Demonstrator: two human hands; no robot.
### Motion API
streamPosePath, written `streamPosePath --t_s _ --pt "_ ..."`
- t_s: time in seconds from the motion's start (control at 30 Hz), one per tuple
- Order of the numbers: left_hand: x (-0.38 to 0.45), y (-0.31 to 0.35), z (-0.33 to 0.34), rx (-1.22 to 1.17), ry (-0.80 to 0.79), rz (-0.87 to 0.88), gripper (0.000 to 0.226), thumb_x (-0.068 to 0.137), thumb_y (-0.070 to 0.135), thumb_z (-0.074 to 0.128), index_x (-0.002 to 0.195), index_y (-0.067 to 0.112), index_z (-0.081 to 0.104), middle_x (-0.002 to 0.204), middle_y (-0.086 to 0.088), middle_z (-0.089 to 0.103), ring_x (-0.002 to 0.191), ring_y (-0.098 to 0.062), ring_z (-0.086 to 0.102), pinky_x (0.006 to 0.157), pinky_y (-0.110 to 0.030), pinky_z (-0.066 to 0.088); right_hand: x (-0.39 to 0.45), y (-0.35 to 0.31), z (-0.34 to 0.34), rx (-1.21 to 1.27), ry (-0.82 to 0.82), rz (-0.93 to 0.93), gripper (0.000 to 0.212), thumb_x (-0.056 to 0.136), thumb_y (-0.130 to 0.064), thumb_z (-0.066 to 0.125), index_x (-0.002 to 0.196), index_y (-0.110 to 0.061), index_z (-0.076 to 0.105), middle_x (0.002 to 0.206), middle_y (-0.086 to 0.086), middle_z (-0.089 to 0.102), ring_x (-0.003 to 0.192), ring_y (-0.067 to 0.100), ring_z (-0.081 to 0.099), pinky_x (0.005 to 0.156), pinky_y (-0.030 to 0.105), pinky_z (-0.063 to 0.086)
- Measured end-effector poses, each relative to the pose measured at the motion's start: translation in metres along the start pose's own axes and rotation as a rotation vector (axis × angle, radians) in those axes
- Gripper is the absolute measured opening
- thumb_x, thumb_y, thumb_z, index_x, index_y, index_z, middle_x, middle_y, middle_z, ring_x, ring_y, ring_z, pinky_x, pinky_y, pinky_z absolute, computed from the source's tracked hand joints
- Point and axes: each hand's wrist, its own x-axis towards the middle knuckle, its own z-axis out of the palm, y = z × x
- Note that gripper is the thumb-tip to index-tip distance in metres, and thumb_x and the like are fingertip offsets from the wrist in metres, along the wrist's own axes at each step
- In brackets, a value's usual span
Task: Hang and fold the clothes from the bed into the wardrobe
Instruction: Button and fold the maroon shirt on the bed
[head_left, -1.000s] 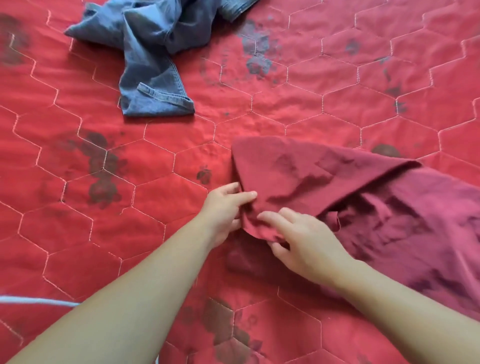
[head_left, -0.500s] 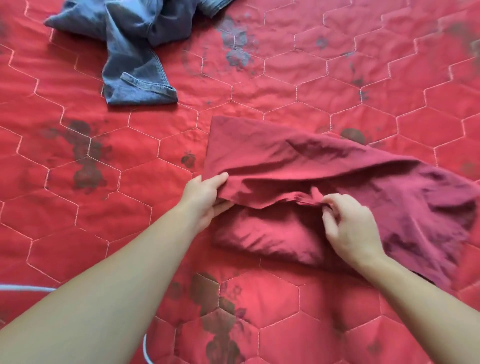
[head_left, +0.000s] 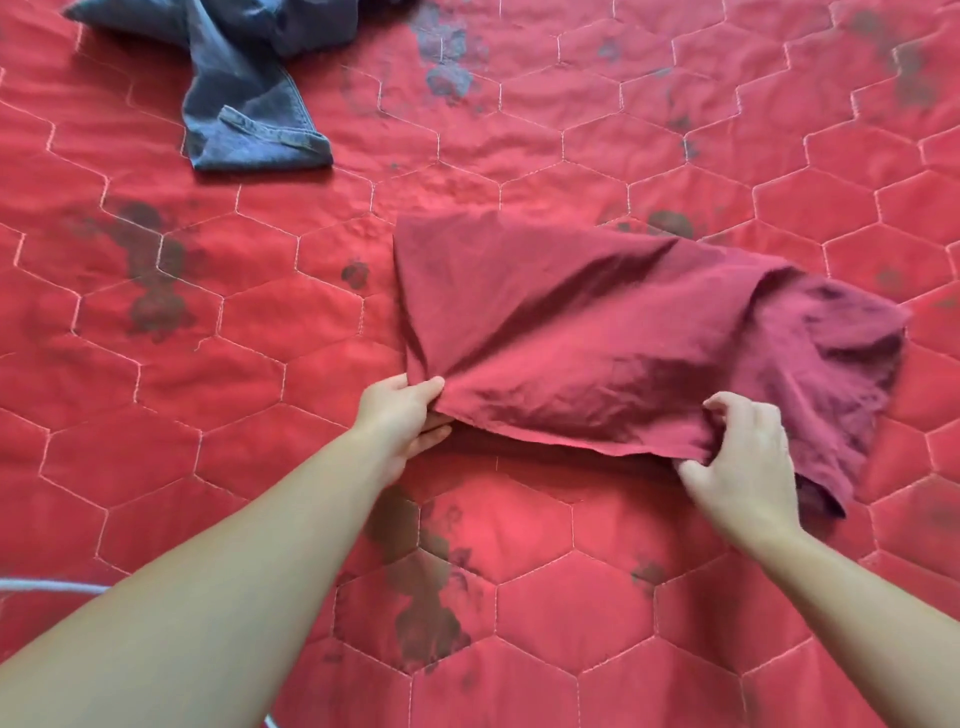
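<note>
A dark red garment (head_left: 597, 338) lies partly folded on the bed, its near edge lifted off the cover. My left hand (head_left: 402, 413) pinches the garment's near left corner between thumb and fingers. My right hand (head_left: 743, 457) grips the near right part of the same edge, fingers curled into the cloth. The garment's right end hangs loose and rumpled beyond my right hand. A pair of blue jeans (head_left: 249, 88) lies crumpled at the far left of the bed, away from both hands.
The bed is covered by a red quilted spread (head_left: 208, 415) with hexagon stitching and dark printed patches. A pale curved cord or hanger edge (head_left: 47, 587) shows at the lower left border.
The top layer of the red garment has been drawn toward me over the lower layer. My right hand moved right along the edge, and both hands now hold the near edge further apart.
</note>
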Motion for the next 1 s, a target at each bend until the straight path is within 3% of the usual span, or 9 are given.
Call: streamPosePath --t_s 0.1,0.23,0.33,0.47,0.53,0.63,0.83,0.93,1.0 --pt "-0.001 -0.004 0.0 0.004 0.029 0.029 0.003 0.096 0.018 0.059 0.098 0.017 0.06 0.087 0.002 0.067 0.07 -0.011 0.066 0.058 -0.023 0.052 0.006 0.004 0.001 0.14 0.064 0.056 0.031 0.072 0.004 0.051 0.098 -0.014 0.054 0.093 0.007 0.051 0.089 0.032 0.052 0.08 0.04 0.039" --pt "-0.006 -0.008 0.005 0.029 0.066 0.049 0.006 0.094 0.019 0.062 0.099 0.017 0.06 0.087 0.001 0.066 0.07 -0.011 0.065 0.063 -0.024 0.053 0.014 0.015 -0.017 0.28 0.398 0.104 0.021 0.076 0.007 0.041 0.088 -0.001 0.056 0.089 0.023 0.055 0.085 0.034 0.05 0.075 0.03 0.03" --pt "-0.011 -0.009 0.011 0.063 0.132 0.074 0.017 0.094 0.017 0.063 0.079 0.021 0.055 0.079 0.003 0.062 0.067 -0.01 0.062 0.069 -0.026 0.052 0.003 0.026 -0.013 0.188 0.213 0.151 0.022 0.082 0.006 0.048 0.096 -0.008 0.056 0.097 0.018 0.054 0.088 0.032 0.049 0.079 0.035 0.034" --pt "-0.007 -0.004 0.009 0.085 0.236 0.117 0.019 0.093 0.019 0.062 0.075 0.02 0.056 0.077 0.002 0.061 0.063 -0.009 0.06 0.066 -0.026 0.051 -0.006 0.04 -0.006 0.158 0.015 0.274 0.032 0.086 -0.017 0.062 0.115 -0.019 0.05 0.108 0.011 0.051 0.087 0.024 0.047 0.083 0.042 0.042" --pt "-0.006 -0.002 0.007 0.091 0.25 0.119 0.021 0.094 0.019 0.062 0.075 0.02 0.055 0.077 0.001 0.06 0.063 -0.01 0.059 0.065 -0.027 0.051 -0.003 0.046 -0.008 0.071 -0.014 0.252 0.022 0.087 -0.024 0.062 0.107 -0.023 0.053 0.104 0.008 0.054 0.09 0.03 0.052 0.078 0.042 0.042" --pt "-0.005 -0.003 0.008 0.108 0.277 0.102 0.026 0.093 0.017 0.063 0.071 0.023 0.05 0.076 0.0 0.058 0.064 -0.012 0.058 0.067 -0.029 0.051 0.003 0.054 -0.013 0.014 0.017 0.194 0.002 0.089 -0.017 0.055 0.09 -0.019 0.054 0.093 0.011 0.062 0.087 0.035 0.056 0.072 0.041 0.041" --pt "-0.003 -0.005 0.012 0.164 0.309 0.077 0.034 0.092 0.015 0.063 0.066 0.024 0.044 0.07 0.001 0.053 0.063 -0.013 0.057 0.074 -0.036 0.053 0.02 0.063 -0.031 0.238 0.185 0.463 0.012 0.091 -0.011 0.045 0.1 -0.008 0.053 0.102 0.022 0.062 0.094 0.036 0.054 0.083 0.039 0.039" --pt "0.001 -0.009 0.011 0.236 0.351 0.117 0.023 0.087 0.019 0.068 0.073 0.024 0.05 0.08 0.0 0.058 0.073 -0.02 0.061 0.085 -0.041 0.054 0.013 0.057 -0.03 0.176 0.171 0.352 0.024 0.082 -0.014 0.052 0.106 -0.012 0.053 0.112 0.021 0.054 0.101 0.034 0.051 0.089 0.041 0.039" --pt "0.003 -0.011 0.01 0.397 0.441 0.203 0.022 0.081 0.025 0.072 0.096 0.025 0.055 0.105 0.002 0.057 0.09 -0.022 0.057 0.092 -0.035 0.047 0.006 0.042 -0.025 0.074 0.222 0.155 0.039 0.074 -0.011 0.056 0.113 -0.012 0.056 0.113 0.019 0.051 0.106 0.035 0.046 0.091 0.047 0.038"
